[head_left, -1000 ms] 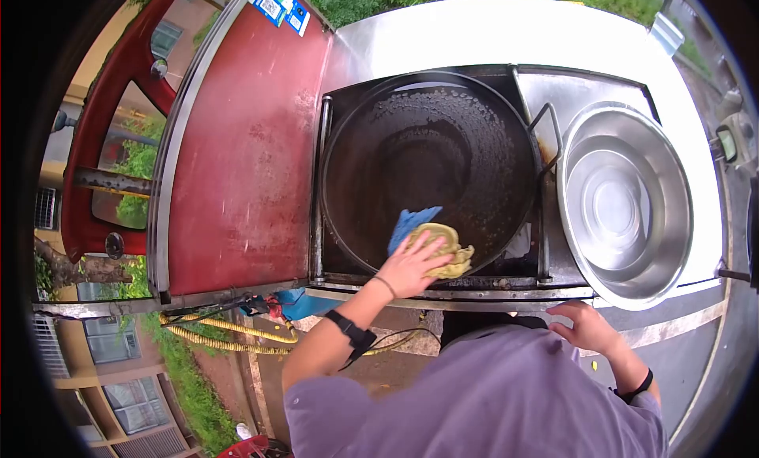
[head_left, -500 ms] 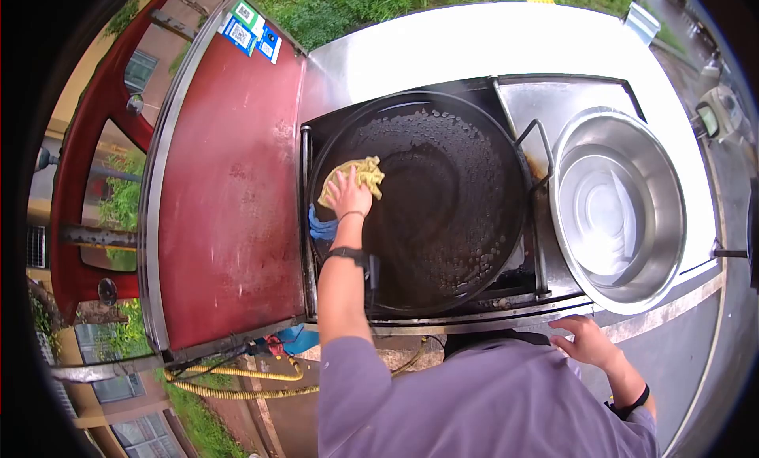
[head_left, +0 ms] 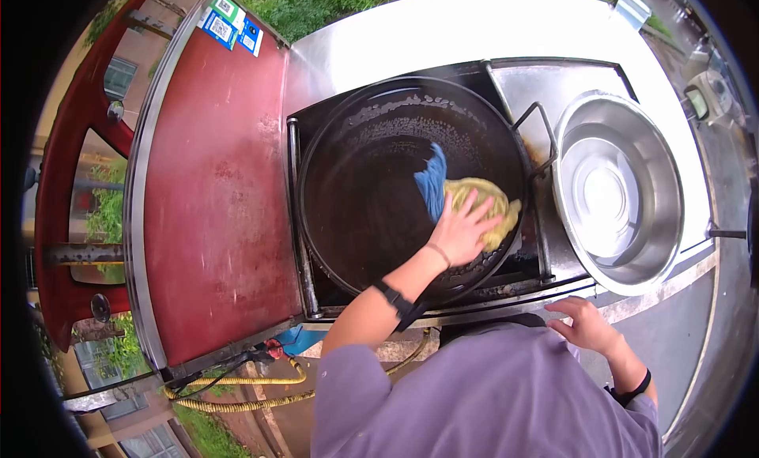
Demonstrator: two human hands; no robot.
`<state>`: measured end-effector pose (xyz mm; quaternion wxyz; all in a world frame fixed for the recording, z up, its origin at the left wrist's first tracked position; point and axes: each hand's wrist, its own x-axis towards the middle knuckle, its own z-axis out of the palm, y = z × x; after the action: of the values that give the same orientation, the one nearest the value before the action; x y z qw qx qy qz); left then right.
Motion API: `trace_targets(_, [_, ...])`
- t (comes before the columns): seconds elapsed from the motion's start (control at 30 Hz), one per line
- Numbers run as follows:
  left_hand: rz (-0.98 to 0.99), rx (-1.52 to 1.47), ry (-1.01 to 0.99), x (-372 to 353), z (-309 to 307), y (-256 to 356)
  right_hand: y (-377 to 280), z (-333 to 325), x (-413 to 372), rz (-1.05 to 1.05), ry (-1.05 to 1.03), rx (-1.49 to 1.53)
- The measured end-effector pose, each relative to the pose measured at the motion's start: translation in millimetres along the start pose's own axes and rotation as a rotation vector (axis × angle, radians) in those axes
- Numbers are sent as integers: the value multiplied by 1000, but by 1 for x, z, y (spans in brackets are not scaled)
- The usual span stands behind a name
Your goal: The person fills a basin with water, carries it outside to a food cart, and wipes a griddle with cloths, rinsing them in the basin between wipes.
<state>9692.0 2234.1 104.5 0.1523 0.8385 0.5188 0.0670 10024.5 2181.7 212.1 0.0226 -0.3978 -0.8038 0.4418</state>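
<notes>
Under left hand [head_left: 462,233], yellow cloth [head_left: 489,191].

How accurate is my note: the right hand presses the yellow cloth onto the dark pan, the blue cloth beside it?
Wrong hand: the head view shows the left hand pressing the yellow cloth onto the dark pan; the right hand is outside it. The blue cloth is right.

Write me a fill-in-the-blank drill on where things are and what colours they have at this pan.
The cloth under the left hand is ____ in colour. The cloth piece sticking out beside it is coloured ____. The metal basin stands on the ____ side of the dark pan. The big panel on the pan's other side is coloured ____.

Missing words: yellow; blue; right; red.
</notes>
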Motion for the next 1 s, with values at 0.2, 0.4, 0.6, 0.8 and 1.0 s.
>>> trace_targets(0.2, [-64,-125,-161,-126,-26,-25,9,-10,-2,-10,-28,-10])
trace_targets(0.4, [-594,10,-8,-158,-21,-103,20,-14,-9,14,-33,10])
trace_targets(0.6, [-1288,22,270,-31,-19,-201,15,-14,-19,85,19,39])
trace_targets(0.8, [-1525,7,417,112,-47,-230,9,0,-36,149,123,84])
trace_targets(1.0, [-1065,26,252,181,-54,-168,-1,11,-38,196,97,103])
